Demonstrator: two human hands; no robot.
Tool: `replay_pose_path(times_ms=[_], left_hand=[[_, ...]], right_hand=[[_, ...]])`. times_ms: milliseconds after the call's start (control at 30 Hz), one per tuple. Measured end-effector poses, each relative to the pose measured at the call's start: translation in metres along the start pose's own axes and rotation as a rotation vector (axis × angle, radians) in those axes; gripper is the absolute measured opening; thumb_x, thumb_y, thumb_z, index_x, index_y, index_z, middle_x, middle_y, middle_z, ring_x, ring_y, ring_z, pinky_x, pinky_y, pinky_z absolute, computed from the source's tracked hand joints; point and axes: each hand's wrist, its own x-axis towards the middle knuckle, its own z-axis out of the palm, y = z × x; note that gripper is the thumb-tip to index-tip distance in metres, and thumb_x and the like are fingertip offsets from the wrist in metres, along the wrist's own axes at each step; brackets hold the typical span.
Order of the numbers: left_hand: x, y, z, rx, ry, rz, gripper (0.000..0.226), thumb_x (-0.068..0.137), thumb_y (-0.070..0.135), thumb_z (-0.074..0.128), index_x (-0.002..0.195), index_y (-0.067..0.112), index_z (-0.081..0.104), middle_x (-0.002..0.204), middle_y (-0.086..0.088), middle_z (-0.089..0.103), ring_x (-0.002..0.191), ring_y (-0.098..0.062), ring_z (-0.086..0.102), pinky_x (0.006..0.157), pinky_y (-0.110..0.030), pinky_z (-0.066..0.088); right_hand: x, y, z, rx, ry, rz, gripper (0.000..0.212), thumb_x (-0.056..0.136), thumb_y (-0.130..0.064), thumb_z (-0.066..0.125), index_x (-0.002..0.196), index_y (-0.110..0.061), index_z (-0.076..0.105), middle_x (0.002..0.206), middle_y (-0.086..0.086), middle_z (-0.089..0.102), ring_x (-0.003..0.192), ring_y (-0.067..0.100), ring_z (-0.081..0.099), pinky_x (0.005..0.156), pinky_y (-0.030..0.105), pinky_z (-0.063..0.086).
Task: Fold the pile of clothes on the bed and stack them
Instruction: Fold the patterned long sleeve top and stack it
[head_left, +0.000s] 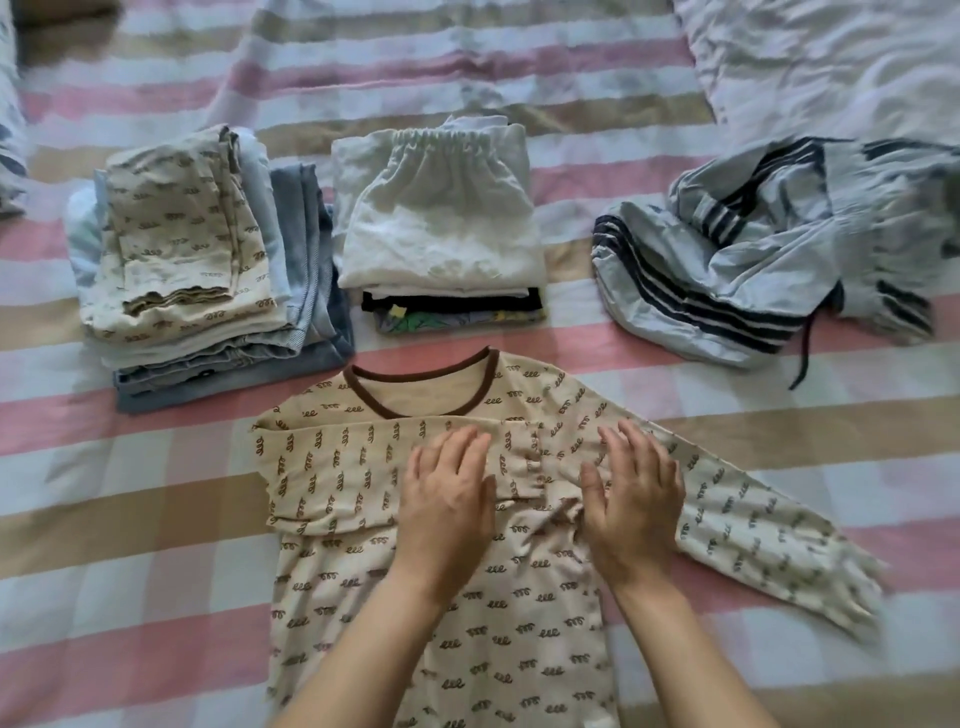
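A cream long-sleeved top (332, 467) with brown squiggles and a brown neckband lies flat on the bed in front of me. Its left sleeve is folded across the chest; the right sleeve (769, 535) trails out to the right. My left hand (447, 499) rests flat on the folded sleeve, fingers straight. My right hand (636, 493) presses flat on the chest beside it. Two stacks of folded clothes sit beyond: a left stack (192, 260) topped by a matching cream piece, and a middle stack (436, 218) topped by white shorts. An unfolded light-blue garment (769, 249) with dark stripes lies at the right.
The bed (104, 519) is covered by a pink, tan and white striped sheet. A crumpled white quilt (831, 57) lies at the far right corner. More fabric shows at the left edge (8, 156).
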Motion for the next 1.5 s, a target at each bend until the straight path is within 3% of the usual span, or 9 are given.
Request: replay_pose_path(times_ms=[100, 267, 467, 600, 867, 967, 1033, 1233, 1500], left_hand=[[0.002, 0.058, 0.027, -0.044, 0.002, 0.096, 0.032, 0.084, 0.010, 0.061, 0.116, 0.011, 0.062, 0.121, -0.005, 0.062, 0.117, -0.024, 0.055, 0.104, -0.048, 0.038], [0.003, 0.144, 0.073, -0.092, -0.111, 0.303, 0.022, 0.075, 0.010, 0.064, 0.096, 0.012, 0.068, 0.098, -0.002, 0.068, 0.091, -0.023, 0.064, 0.080, -0.033, 0.052], [0.000, 0.200, 0.121, -0.123, -0.231, 0.423, 0.033, 0.082, 0.017, 0.042, 0.101, 0.009, 0.066, 0.103, -0.006, 0.066, 0.095, -0.028, 0.061, 0.075, -0.036, 0.053], [-0.005, 0.221, 0.148, -0.127, -0.257, 0.456, 0.022, 0.084, 0.011, 0.054, 0.103, 0.007, 0.065, 0.112, -0.008, 0.062, 0.102, -0.029, 0.056, 0.081, -0.039, 0.050], [-0.007, 0.233, 0.160, -0.400, -0.402, 0.151, 0.018, 0.089, 0.012, 0.057, 0.106, 0.009, 0.064, 0.114, -0.006, 0.056, 0.099, -0.023, 0.056, 0.088, -0.032, 0.044], [-0.004, 0.239, 0.140, -0.745, -0.519, -0.074, 0.007, 0.090, 0.017, 0.058, 0.095, 0.019, 0.063, 0.094, 0.001, 0.060, 0.079, -0.007, 0.058, 0.071, -0.022, 0.046], [-0.003, 0.237, 0.123, -1.007, -0.584, -0.224, 0.008, 0.088, 0.023, 0.061, 0.092, 0.017, 0.064, 0.079, 0.004, 0.061, 0.063, -0.002, 0.055, 0.055, -0.015, 0.042], [0.010, 0.194, 0.052, -1.262, -0.375, -0.354, 0.009, 0.081, 0.018, 0.063, 0.078, 0.009, 0.065, 0.073, -0.015, 0.061, 0.068, -0.025, 0.056, 0.059, -0.029, 0.046], [0.037, 0.083, -0.072, -1.366, -0.190, -0.337, 0.017, 0.072, 0.024, 0.061, 0.078, 0.014, 0.074, 0.077, -0.009, 0.072, 0.067, -0.018, 0.068, 0.056, -0.029, 0.057]], right_hand=[[-0.005, 0.048, -0.028, 0.009, 0.067, 0.104, 0.042, 0.085, -0.029, 0.043, 0.116, -0.009, 0.063, 0.121, 0.011, 0.060, 0.114, 0.032, 0.051, 0.097, 0.042, 0.035], [-0.019, 0.128, -0.064, -0.059, 0.157, 0.237, 0.036, 0.073, -0.011, 0.056, 0.107, -0.005, 0.066, 0.111, 0.016, 0.064, 0.101, 0.038, 0.056, 0.089, 0.048, 0.043], [-0.036, 0.190, -0.082, -0.098, 0.195, 0.394, 0.033, 0.073, -0.011, 0.063, 0.105, -0.006, 0.067, 0.110, 0.017, 0.063, 0.098, 0.040, 0.056, 0.081, 0.045, 0.046], [-0.044, 0.213, -0.085, -0.104, 0.195, 0.484, 0.039, 0.069, -0.013, 0.078, 0.105, -0.005, 0.068, 0.103, 0.018, 0.063, 0.091, 0.042, 0.057, 0.075, 0.047, 0.048], [-0.039, 0.213, -0.098, 0.064, 0.107, 0.580, 0.011, 0.078, -0.016, 0.071, 0.077, -0.009, 0.063, 0.085, 0.007, 0.063, 0.083, 0.031, 0.056, 0.070, 0.040, 0.044], [-0.036, 0.191, -0.112, 0.510, 0.097, 0.574, 0.017, 0.087, -0.013, 0.061, 0.075, -0.021, 0.054, 0.069, -0.008, 0.061, 0.067, 0.007, 0.058, 0.063, 0.024, 0.045], [-0.033, 0.166, -0.121, 0.686, 0.063, 0.521, 0.016, 0.089, -0.011, 0.058, 0.078, -0.023, 0.059, 0.070, -0.006, 0.065, 0.067, 0.003, 0.061, 0.062, 0.016, 0.046], [-0.021, 0.080, -0.131, 0.923, -0.044, 0.271, 0.034, 0.085, -0.006, 0.044, 0.102, -0.025, 0.067, 0.097, -0.014, 0.070, 0.093, 0.004, 0.065, 0.078, 0.014, 0.050], [-0.002, -0.003, -0.092, 0.922, -0.064, 0.132, 0.031, 0.084, -0.002, 0.050, 0.094, -0.028, 0.064, 0.089, -0.010, 0.068, 0.087, 0.005, 0.064, 0.074, 0.014, 0.049]])
